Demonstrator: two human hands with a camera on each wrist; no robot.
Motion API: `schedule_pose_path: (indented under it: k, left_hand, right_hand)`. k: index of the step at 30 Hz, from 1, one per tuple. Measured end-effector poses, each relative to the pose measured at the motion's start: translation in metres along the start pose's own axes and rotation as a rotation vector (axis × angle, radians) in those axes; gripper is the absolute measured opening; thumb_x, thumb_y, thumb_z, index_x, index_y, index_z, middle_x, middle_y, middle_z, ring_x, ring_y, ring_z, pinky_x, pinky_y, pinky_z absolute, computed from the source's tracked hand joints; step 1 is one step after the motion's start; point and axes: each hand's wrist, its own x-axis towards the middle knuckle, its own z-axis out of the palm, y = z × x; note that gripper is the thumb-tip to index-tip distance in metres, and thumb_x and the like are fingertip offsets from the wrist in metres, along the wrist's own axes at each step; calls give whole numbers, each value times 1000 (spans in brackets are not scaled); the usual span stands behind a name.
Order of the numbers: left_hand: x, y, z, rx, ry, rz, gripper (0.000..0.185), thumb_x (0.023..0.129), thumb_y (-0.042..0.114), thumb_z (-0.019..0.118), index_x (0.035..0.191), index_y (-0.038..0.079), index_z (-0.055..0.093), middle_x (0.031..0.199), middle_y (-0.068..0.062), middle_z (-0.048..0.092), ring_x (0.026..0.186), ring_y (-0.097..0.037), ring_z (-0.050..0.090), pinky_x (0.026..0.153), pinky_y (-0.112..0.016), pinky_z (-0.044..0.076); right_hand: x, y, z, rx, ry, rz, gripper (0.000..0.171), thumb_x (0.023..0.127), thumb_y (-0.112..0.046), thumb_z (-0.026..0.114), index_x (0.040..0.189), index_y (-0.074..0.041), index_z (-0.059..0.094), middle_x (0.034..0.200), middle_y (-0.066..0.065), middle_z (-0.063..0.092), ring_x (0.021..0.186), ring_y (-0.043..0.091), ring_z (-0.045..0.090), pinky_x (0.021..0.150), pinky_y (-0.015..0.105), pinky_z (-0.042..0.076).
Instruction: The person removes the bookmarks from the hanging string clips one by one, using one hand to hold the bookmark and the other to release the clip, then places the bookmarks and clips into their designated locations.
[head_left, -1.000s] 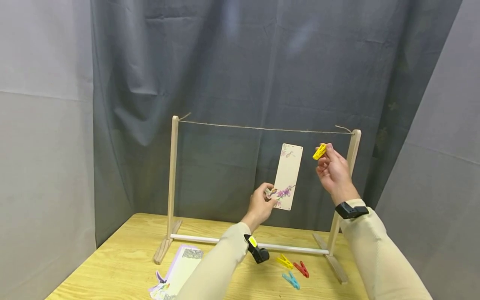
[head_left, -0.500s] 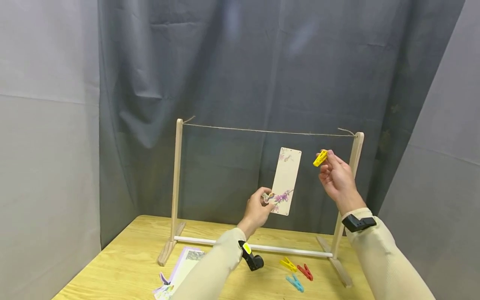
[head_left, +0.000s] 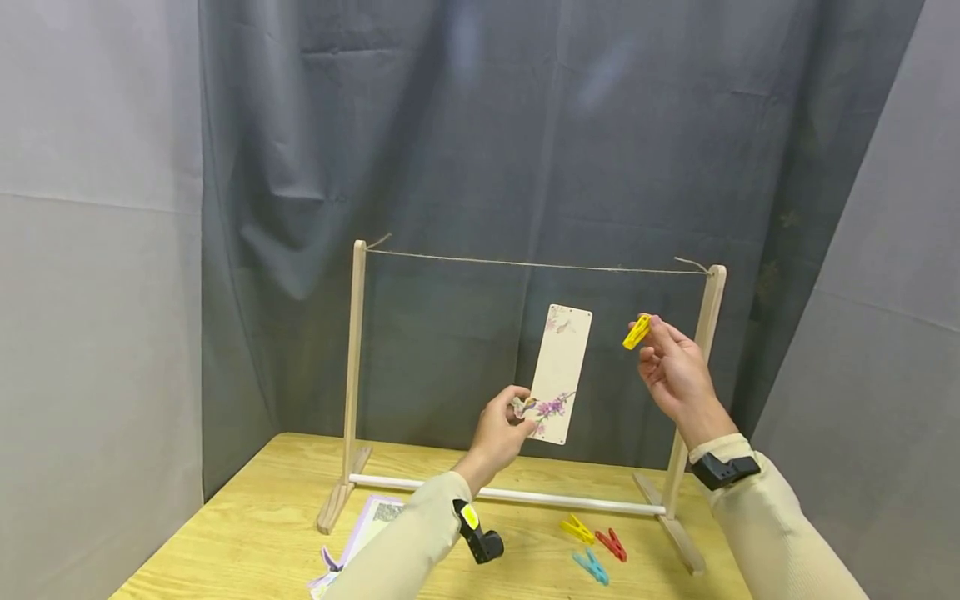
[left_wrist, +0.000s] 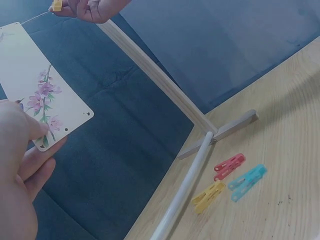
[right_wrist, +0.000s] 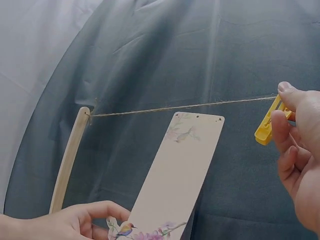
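Observation:
My left hand pinches the lower left edge of a long cream bookmark printed with purple blossoms and a small bird. The card stands nearly upright, its top edge below the twine in the head view. To the right, my right hand holds a yellow clothespin between thumb and fingers, near the right post. In the right wrist view the clothespin points down and left, apart from the bookmark. The left wrist view shows thumb in front of the card and fingers behind.
The twine runs between two wooden posts, joined low down by a white bar. On the table lie a yellow clothespin, a red one and a blue one. Purple-edged cards lie partly behind the left sleeve.
My left hand has moved down and slightly left with the bookmark. My right hand has lowered a little with the yellow clothespin. The head view has shifted slightly.

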Motion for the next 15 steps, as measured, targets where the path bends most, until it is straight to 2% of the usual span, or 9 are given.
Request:
schedule_pose_path:
  k: [7, 15]
  left_hand:
    - [-9, -1, -14, 33, 1, 13, 40, 89, -8, 72, 125, 8, 65, 110, -5, 67, 86, -14, 63, 61, -26, 48]
    - [-18, -9, -29, 25, -1, 5, 40, 88, -9, 73, 124, 7, 65, 105, -7, 68, 81, -15, 60, 58, -25, 45]
  right_hand:
    - [-5, 3, 1, 17, -37, 4, 19, 105, -17, 61, 118, -8, 71, 109, 7, 73, 64, 6, 58, 53, 18, 44]
    - [-14, 11, -3, -44, -28, 27, 20, 104, -18, 63, 120, -10, 71, 110, 5, 72, 65, 7, 59, 55, 17, 45]
